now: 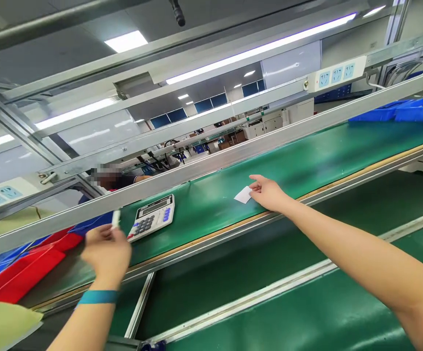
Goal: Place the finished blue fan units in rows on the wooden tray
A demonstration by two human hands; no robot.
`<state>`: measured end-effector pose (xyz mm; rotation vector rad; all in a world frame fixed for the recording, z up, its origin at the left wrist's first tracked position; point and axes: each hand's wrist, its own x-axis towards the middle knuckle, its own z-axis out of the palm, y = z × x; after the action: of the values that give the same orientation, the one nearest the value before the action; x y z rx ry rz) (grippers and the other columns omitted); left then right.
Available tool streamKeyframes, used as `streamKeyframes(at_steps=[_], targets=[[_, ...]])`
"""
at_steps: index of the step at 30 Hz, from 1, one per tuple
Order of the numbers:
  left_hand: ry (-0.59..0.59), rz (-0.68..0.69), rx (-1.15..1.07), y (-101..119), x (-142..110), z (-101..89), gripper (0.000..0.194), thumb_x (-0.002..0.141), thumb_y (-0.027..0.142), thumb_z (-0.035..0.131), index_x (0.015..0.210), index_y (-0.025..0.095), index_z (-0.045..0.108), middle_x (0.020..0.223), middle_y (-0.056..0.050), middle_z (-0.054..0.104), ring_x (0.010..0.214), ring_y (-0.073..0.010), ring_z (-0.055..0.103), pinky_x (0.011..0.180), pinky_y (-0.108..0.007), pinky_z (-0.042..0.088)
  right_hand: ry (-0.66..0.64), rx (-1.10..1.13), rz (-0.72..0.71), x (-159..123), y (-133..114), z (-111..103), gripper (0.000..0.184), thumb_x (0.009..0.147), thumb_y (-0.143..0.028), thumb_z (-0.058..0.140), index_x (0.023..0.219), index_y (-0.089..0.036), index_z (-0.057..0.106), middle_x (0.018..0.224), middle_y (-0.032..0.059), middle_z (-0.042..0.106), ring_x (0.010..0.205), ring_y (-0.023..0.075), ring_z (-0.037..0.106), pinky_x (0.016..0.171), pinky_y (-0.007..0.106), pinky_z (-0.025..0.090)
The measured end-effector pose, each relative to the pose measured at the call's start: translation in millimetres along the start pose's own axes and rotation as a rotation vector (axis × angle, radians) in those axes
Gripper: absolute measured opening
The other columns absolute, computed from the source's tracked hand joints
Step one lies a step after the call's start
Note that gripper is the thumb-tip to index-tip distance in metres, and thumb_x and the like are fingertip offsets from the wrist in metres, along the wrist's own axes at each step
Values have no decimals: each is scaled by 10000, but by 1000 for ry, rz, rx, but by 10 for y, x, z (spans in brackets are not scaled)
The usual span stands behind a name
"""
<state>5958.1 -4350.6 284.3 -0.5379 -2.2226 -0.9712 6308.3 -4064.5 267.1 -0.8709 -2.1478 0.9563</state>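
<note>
My left hand (107,248), with a teal band round its wrist, is closed on a small white stick-like object (116,219) that stands up from the fingers; motion blurs its kind. Just right of that hand lies a white calculator (155,217) with dark and blue keys, set at a slant on the green work surface (204,207). Over the same surface, further right, my right hand (267,192) pinches the edge of a small white slip of paper (242,195). Its index finger is partly stretched out above the paper.
Red (32,270) and blue bins stand at the left. A blue tray (419,111) sits at the far right. A metal rail (211,168) runs behind the surface, with a socket strip (339,74) above. Beyond the rail, a person (120,180) is partly visible.
</note>
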Motion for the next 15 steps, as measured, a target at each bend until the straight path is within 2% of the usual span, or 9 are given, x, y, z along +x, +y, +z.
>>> streamKeyframes(at_steps=[1, 3, 6, 7, 9, 11, 12, 13, 15], targets=[[-30, 36, -62, 221, -165, -29, 224, 787, 336, 541, 993, 251, 569, 863, -15, 709, 840, -236, 698, 838, -414, 581, 16, -57, -34, -31, -22, 15, 690, 892, -199, 622, 1548, -166, 413, 1214, 106, 697, 1053, 217, 664, 962, 346, 534], [-166, 190, -146, 736, -525, -45, 246, 808, 340, 531, 1004, 214, 610, 884, -57, 736, 821, -252, 706, 831, -413, 569, 37, -198, -142, -87, -70, 46, 749, 916, -230, 617, 1602, -204, 318, 1148, 89, 701, 1039, 233, 642, 912, 345, 516], [-352, 336, -337, 1530, -1014, 25, 191, 847, 278, 509, 974, 213, 637, 900, -71, 753, 838, -241, 718, 809, -378, 562, 29, -436, -346, -118, -171, 50, 775, 939, -246, 607, 1627, -230, 251, 1070, 78, 703, 1041, 260, 609, 890, 363, 465], [-398, 359, -402, 1760, -1136, 64, 177, 862, 259, 508, 974, 216, 639, 911, -74, 755, 846, -238, 720, 804, -371, 563, 21, -513, -404, -104, -210, 30, 739, 947, -241, 595, 1616, -224, 281, 1079, 86, 703, 1043, 265, 601, 890, 366, 447], [-466, 398, -507, 2122, -1301, 145, 156, 879, 221, 514, 971, 215, 639, 929, -79, 755, 878, -232, 720, 823, -365, 561, 2, -665, -464, -34, -282, -44, 562, 968, -226, 550, 1521, -197, 452, 1113, 115, 699, 1044, 271, 594, 878, 368, 417], [-524, 420, -588, 2329, -1375, 219, 178, 885, 236, 568, 1048, 210, 635, 945, -70, 749, 870, -220, 714, 834, -362, 563, -19, -809, -476, 90, -323, -156, 345, 985, -203, 491, 1290, -156, 645, 1081, 141, 703, 1024, 276, 598, 848, 367, 395], [-545, 423, -628, 2374, -1388, 252, 258, 886, 270, 607, 1136, 208, 618, 981, -66, 747, 871, -213, 711, 835, -360, 566, -21, -860, -479, 166, -326, -217, 288, 988, -194, 469, 1163, -139, 690, 1048, 154, 705, 1010, 279, 601, 835, 367, 387], [-553, 420, -660, 2384, -1394, 282, 371, 888, 320, 636, 1238, 209, 581, 1045, -71, 741, 897, -211, 709, 838, -361, 571, -9, -884, -476, 249, -317, -277, 265, 989, -195, 458, 1072, -128, 701, 1015, 163, 706, 994, 281, 605, 825, 366, 383], [-566, 442, -666, 2328, -1404, 334, 549, 917, 432, 621, 1396, 203, 482, 1256, -123, 689, 1078, -242, 685, 919, -401, 569, 86, -819, -412, 416, -276, -372, 255, 1002, -240, 457, 1020, -124, 683, 976, 169, 709, 954, 277, 614, 804, 353, 389]])
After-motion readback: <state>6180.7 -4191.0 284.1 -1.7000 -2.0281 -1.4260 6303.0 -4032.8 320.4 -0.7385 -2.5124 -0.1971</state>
